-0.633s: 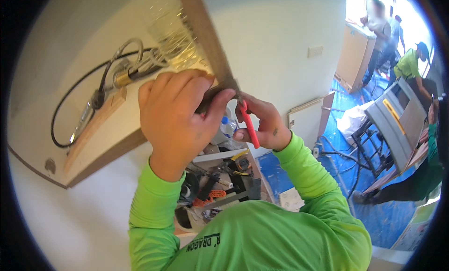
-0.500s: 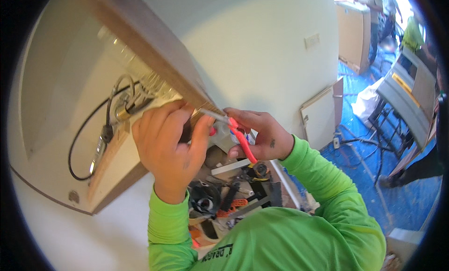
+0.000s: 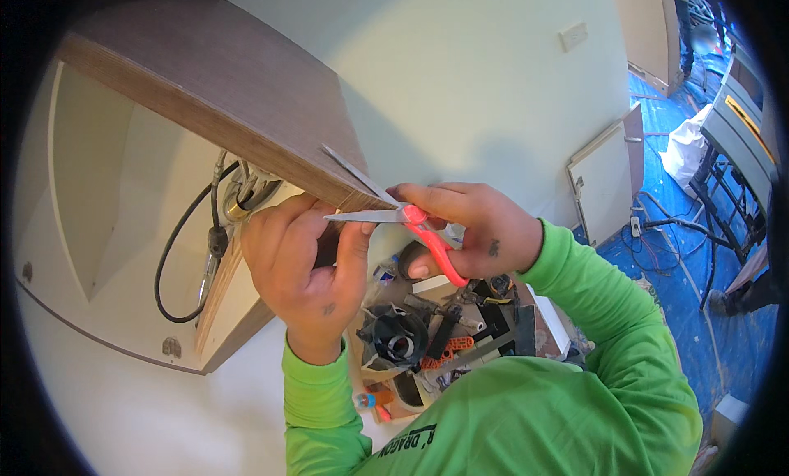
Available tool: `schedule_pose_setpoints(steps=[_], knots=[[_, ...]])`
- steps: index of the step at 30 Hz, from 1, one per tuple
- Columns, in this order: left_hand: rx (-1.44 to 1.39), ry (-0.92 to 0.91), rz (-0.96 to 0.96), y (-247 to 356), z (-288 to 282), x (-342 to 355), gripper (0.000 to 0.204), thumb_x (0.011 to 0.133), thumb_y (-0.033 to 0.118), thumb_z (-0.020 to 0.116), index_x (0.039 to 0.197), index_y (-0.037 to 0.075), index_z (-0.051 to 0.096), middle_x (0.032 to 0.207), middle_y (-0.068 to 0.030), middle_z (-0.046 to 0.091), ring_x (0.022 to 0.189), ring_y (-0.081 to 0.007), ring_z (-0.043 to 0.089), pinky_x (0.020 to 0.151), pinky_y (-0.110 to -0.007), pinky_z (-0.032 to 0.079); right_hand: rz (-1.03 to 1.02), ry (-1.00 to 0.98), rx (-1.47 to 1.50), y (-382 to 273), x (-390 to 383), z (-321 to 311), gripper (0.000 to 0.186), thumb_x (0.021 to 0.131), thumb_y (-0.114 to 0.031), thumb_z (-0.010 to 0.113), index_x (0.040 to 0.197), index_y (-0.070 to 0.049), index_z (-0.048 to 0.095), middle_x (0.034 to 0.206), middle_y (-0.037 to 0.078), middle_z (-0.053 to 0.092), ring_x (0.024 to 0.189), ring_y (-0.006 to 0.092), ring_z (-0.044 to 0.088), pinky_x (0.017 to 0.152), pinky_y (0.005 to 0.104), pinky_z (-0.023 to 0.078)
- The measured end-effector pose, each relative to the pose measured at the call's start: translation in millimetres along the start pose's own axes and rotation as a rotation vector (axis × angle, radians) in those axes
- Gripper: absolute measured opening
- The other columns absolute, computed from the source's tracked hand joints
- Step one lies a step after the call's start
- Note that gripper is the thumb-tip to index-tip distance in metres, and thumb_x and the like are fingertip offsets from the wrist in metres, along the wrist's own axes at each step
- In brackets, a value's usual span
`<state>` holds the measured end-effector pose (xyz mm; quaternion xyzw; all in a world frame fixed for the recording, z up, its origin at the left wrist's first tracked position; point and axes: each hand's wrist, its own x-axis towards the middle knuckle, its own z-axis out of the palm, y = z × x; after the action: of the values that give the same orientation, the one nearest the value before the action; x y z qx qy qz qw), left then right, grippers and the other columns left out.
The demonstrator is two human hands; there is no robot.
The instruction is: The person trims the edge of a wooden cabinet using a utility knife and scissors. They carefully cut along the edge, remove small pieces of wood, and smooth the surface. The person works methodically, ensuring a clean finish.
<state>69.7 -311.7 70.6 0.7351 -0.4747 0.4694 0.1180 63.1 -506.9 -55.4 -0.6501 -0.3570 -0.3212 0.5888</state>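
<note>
My right hand (image 3: 485,233) grips a pair of scissors (image 3: 440,250) by its red-pink handles. The blades are spread around the front corner of a brown wood-grain panel (image 3: 238,77): one lies over its top face, the other crosses just below its edge. Close to the lower blade is my left hand (image 3: 300,262), thumb raised and fingers curled at the panel's underside. Whatever it pinches there is hidden by the fingers.
Left of my hands, a black cable (image 3: 168,250) and metal fittings sit in a pale cabinet (image 3: 177,159). Below lie jumbled tools, including an orange plastic piece (image 3: 448,353). A pale board (image 3: 604,192) leans at the wall; blue sheeting (image 3: 682,328) covers the floor.
The scissors have gone from nearly closed to wide apart, their blades now around the panel's corner. My view has shifted, showing more of the panel's top. Both hands stay close to the corner.
</note>
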Motion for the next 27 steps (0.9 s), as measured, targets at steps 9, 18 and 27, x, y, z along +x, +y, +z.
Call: schedule_pose_setpoints(steps=[9,18,27], knots=[[-0.006,0.045,0.001,-4,-3,0,0.027,0.074,0.018,0.089,0.091,0.005,0.072,0.087,-0.0069,0.069,0.076,-0.0254,0.059,0.068,-0.037,0.042,0.016,-0.076,0.055,7,6,8,0.061,0.081,-0.007,0.083,0.135,0.003,0.055,0.099,0.016,0.066,0.087,0.0256,0.065,0.083,0.0361,0.055],[0.02,0.126,0.031,-8,-3,-3,0.028,0.069,0.018,0.09,0.088,0.007,0.072,0.087,-0.0052,0.069,0.075,-0.0259,0.061,0.068,-0.037,0.045,0.148,-0.106,0.021,-1,-4,8,0.082,0.07,-0.032,0.098,0.131,0.003,0.057,0.106,0.01,0.066,0.094,0.0164,0.064,0.091,0.0335,0.055],[0.031,0.127,-0.014,-9,-1,-9,0.027,0.067,0.021,0.089,0.084,0.01,0.071,0.086,0.0009,0.069,0.073,-0.0217,0.06,0.069,-0.036,0.046,0.34,0.013,-0.067,-10,-1,16,0.063,0.075,-0.013,0.092,0.127,0.002,0.06,0.08,0.001,0.055,0.074,0.0081,0.052,0.073,0.0246,0.049]])
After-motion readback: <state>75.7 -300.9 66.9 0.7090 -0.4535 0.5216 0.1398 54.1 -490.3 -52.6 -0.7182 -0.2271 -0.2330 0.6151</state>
